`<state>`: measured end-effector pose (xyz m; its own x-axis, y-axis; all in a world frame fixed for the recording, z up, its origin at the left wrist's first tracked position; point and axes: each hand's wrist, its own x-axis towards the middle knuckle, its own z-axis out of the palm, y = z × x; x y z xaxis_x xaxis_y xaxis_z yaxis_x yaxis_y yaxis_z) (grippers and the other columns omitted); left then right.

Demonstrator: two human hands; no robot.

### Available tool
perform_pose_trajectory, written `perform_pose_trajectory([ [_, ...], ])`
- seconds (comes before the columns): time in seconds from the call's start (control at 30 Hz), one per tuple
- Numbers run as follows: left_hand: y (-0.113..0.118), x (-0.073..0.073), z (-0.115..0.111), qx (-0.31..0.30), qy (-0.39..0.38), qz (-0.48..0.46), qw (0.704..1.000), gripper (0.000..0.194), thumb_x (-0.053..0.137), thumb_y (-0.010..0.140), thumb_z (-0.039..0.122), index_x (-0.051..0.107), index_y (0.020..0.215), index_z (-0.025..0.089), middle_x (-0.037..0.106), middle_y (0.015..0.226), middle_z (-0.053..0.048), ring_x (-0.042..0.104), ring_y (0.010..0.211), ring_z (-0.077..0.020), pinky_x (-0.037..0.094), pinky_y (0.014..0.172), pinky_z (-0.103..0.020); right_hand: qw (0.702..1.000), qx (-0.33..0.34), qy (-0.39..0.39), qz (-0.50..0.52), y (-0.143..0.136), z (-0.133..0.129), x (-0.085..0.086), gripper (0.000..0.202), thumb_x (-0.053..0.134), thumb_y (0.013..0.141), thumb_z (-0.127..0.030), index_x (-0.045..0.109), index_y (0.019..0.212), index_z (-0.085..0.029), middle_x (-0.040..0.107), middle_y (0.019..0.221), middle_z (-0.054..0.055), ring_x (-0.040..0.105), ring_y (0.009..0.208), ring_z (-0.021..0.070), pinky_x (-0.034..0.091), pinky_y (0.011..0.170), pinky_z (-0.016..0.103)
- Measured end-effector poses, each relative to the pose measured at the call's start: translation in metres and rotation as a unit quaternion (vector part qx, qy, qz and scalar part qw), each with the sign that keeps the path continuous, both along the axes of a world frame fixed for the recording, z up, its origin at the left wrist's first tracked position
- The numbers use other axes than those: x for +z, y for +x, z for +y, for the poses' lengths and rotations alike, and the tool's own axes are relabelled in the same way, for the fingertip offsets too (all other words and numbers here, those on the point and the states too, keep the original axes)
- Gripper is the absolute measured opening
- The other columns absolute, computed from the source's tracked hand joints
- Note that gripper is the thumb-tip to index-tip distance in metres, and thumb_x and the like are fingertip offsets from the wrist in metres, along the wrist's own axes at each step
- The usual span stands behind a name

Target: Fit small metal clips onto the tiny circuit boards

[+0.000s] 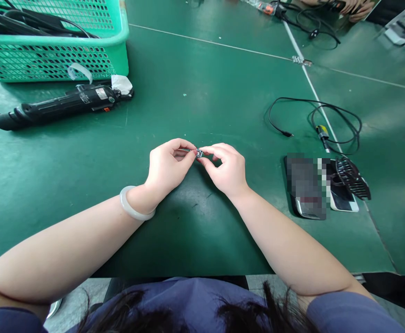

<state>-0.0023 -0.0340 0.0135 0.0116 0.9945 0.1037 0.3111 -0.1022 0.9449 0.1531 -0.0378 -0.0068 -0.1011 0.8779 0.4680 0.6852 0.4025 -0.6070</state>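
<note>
Between my two hands, just above the green tabletop (pixel 202 106), is a small silvery metal part (pixel 199 153), too small to name more exactly. My left hand (pixel 169 164) pinches its left side between thumb and fingertips. From the other side, the thumb and index finger of my right hand (pixel 226 167) close on the same piece. The fingertips cover part of it. A pale bangle (pixel 133 204) circles my left wrist.
A green basket (pixel 119 46) of black cables stands at the back left, a black electric screwdriver (pixel 67 102) before it. To the right lie a coiled cable (pixel 355 120), a dark phone (pixel 306 185), a white phone (pixel 343 201) and a hair claw (pixel 353 178). Another person's hands (pixel 357 8) show far right.
</note>
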Motion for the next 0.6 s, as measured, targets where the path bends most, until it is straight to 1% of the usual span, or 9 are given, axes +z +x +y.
perform_pose_trajectory([
  [0.1,0.0005,0.0005,0.0000,0.006,-0.002,0.006,1.000,0.008,0.066,0.075,0.023,0.069,0.080,0.017,0.074,0.088,-0.003,0.069,0.077,-0.0146,0.055,0.073,-0.025,1.000,0.008,0.006,-0.013,0.0007,-0.0001,-0.0015,0.013,0.065,0.084,-0.027,0.073,0.093,-0.022,0.071,0.087,0.003,0.061,0.078,0.0167,0.051,0.073,0.033],
  [0.23,0.0009,0.0019,-0.0002,0.010,-0.009,0.013,1.000,0.007,0.066,0.075,0.023,0.068,0.077,0.017,0.074,0.086,-0.003,0.069,0.077,-0.0145,0.055,0.073,-0.026,0.999,0.017,0.021,-0.042,0.0017,-0.0004,-0.0028,0.015,0.063,0.085,-0.027,0.073,0.095,-0.022,0.072,0.091,0.005,0.063,0.084,0.0195,0.051,0.077,0.037],
  [0.4,0.0009,0.0018,-0.0002,0.010,-0.021,0.010,1.000,0.007,0.065,0.075,0.024,0.067,0.077,0.017,0.074,0.086,-0.003,0.069,0.077,-0.0146,0.055,0.073,-0.026,0.998,0.017,0.036,-0.057,0.0019,-0.0005,-0.0033,0.015,0.063,0.086,-0.026,0.073,0.095,-0.021,0.072,0.091,0.005,0.063,0.084,0.0199,0.051,0.077,0.037],
  [0.6,0.0008,0.0026,0.0001,0.006,-0.025,0.004,1.000,0.008,0.065,0.075,0.024,0.068,0.077,0.017,0.073,0.085,-0.003,0.069,0.076,-0.0142,0.055,0.073,-0.026,0.999,0.018,0.026,-0.042,0.0014,-0.0010,-0.0022,0.014,0.065,0.085,-0.027,0.073,0.094,-0.021,0.072,0.089,0.004,0.064,0.083,0.0190,0.052,0.078,0.037],
])
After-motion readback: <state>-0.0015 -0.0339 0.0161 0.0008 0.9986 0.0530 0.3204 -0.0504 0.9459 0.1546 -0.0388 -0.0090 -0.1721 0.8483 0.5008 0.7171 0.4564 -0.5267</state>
